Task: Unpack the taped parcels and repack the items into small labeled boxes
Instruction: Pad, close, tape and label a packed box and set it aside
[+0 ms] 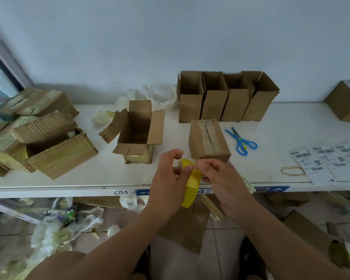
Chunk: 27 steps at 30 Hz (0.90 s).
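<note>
My left hand [168,178] gripped the tape [191,184]; my right fingers [205,165] pinched its end, which could have slipped and restuck.

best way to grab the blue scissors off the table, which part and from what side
Take the blue scissors by the two finger loops at their near right end, coming from above. They lie flat on the white table, blades pointing away to the left, with bare surface around the loops and the closed box well clear.
</note>
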### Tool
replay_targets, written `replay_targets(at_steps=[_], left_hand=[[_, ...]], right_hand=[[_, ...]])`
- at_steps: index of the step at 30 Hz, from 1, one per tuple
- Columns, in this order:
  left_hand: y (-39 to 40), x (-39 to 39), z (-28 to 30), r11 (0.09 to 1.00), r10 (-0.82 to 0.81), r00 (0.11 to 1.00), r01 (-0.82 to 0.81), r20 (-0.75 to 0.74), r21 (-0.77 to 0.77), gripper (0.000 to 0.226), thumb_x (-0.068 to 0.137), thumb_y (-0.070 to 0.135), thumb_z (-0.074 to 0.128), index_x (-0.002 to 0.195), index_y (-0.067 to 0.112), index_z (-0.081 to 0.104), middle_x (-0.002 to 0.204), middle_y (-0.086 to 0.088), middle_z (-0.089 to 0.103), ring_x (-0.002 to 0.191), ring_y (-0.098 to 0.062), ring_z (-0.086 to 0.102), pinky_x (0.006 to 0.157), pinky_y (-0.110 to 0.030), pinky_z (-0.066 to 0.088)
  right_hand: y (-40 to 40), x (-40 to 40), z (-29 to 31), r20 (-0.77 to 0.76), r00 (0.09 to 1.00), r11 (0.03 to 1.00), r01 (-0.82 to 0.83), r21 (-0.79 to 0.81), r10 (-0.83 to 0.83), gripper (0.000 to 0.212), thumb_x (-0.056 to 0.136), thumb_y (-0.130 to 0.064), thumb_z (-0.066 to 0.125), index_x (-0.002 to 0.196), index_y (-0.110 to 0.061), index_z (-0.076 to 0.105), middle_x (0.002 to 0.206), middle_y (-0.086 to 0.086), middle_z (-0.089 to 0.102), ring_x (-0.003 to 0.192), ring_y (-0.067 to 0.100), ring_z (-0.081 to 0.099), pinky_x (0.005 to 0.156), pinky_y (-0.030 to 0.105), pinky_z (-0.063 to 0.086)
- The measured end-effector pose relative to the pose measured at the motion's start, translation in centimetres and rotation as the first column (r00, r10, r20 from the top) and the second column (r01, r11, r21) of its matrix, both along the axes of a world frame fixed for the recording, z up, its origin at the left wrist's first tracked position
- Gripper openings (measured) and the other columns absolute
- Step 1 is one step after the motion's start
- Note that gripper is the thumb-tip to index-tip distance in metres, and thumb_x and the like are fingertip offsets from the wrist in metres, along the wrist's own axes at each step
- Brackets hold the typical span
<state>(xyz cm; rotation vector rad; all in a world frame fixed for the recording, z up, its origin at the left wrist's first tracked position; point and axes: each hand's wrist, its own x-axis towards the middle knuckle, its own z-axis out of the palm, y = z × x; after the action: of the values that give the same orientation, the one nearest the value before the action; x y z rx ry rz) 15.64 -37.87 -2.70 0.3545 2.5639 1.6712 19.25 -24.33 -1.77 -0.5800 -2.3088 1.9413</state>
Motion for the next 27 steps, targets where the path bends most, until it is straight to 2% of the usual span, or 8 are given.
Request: replay_targets(at_steps=[3,7,10,13,19,23,25,27], left_hand=[[0.0,0.2,-0.8,0.998,-0.03,0.983,0.02,-0.18,-0.06,0.022,0.09,0.046,0.05,0.11,0.038,0.047,0.122,0.021,0.038,0.094,-0.003,0.058,0.072,-0.004,0.044],[-0.3,-0.2,-1.2,0.996,-0.086,0.981,0.078,-0.173,-0.053,0.031,0.092,0.047,0.046,0.122,0.045,0.052,0.137,0.016,0.036,0.106,-0.007,0.058,0.085,-0.015,0.05],[-0.1,-0.4,-0.9,0.999,-0.044,0.991,0.042,-0.126,-0.025,0.029,0.091,0.043,0.05,0.114,0.032,0.065,0.135,0.015,0.042,0.105,0.002,0.056,0.081,-0.004,0.042],[0.1,-0.6,-0.9,1.0,-0.009,0.995,0.009,-0.102,-0.004,0.013,0.095,0.028,0.059,0.102,0.027,0.07,0.129,0.015,0.048,0.104,0.018,0.048,0.078,0.003,0.036],[0.1,-0.9,-0.8,0.999,0.024,0.996,-0.028,-0.084,-0.038,0.013,0.096,0.026,0.059,0.101,0.023,0.071,0.113,0.02,0.05,0.097,0.021,0.046,0.074,0.005,0.032],[-0.5,-1.6,-0.4,0.998,0.048,0.998,-0.05,-0.051,-0.042,0.016,0.097,0.027,0.059,0.103,0.021,0.072,0.11,0.02,0.051,0.093,0.016,0.049,0.07,0.003,0.034],[-0.7,-2.0,-0.1,0.99,0.055,0.996,-0.064,-0.076,-0.122,0.019,0.098,0.028,0.058,0.107,0.019,0.072,0.111,0.018,0.05,0.091,0.009,0.05,0.072,-0.002,0.035],[-0.7,-2.6,-0.2,0.966,0.047,0.989,-0.08,-0.138,-0.247,0.024,0.1,0.027,0.055,0.112,0.016,0.072,0.117,0.012,0.049,0.09,0.002,0.047,0.082,-0.009,0.033]], right_hand=[[0.0,-0.1,0.2,0.001,1.0,1.0,0.005,-0.026,-0.005,0.013,0.095,-0.033,0.058,0.089,-0.03,0.069,0.092,-0.003,0.072,0.095,0.022,0.065,0.086,0.033,0.054],[0.1,-0.3,0.0,0.006,1.0,0.999,0.004,-0.034,-0.004,0.012,0.094,-0.034,0.06,0.094,-0.03,0.071,0.095,-0.004,0.072,0.098,0.021,0.065,0.092,0.036,0.054],[0.2,-0.5,0.0,0.001,1.0,0.999,-0.011,-0.036,0.011,0.012,0.095,-0.033,0.06,0.096,-0.03,0.072,0.095,-0.009,0.073,0.097,0.01,0.066,0.095,0.035,0.053],[0.3,-0.5,0.2,-0.005,1.0,0.999,-0.019,-0.043,0.018,0.012,0.095,-0.033,0.06,0.094,-0.031,0.072,0.095,-0.009,0.073,0.096,0.009,0.067,0.095,0.035,0.053],[0.3,-0.7,0.5,-0.011,1.0,1.0,0.002,-0.018,-0.002,0.009,0.093,-0.032,0.063,0.091,-0.03,0.072,0.094,-0.005,0.073,0.096,0.015,0.067,0.095,0.04,0.054],[0.3,-0.8,1.0,-0.072,0.997,1.0,-0.003,-0.008,0.003,0.031,0.092,-0.028,0.065,0.123,-0.03,0.06,0.106,-0.009,0.068,0.099,0.003,0.063,0.087,0.021,0.053],[0.7,-0.9,1.5,-0.092,0.996,0.997,-0.004,0.073,0.011,0.034,0.093,-0.026,0.064,0.126,-0.03,0.057,0.103,-0.011,0.065,0.092,-0.002,0.06,0.072,0.006,0.048],[1.0,-1.0,1.6,-0.1,0.995,0.981,0.0,0.192,0.02,0.03,0.093,-0.027,0.064,0.122,-0.028,0.061,0.099,-0.017,0.063,0.089,-0.009,0.058,0.07,0.0,0.044]])
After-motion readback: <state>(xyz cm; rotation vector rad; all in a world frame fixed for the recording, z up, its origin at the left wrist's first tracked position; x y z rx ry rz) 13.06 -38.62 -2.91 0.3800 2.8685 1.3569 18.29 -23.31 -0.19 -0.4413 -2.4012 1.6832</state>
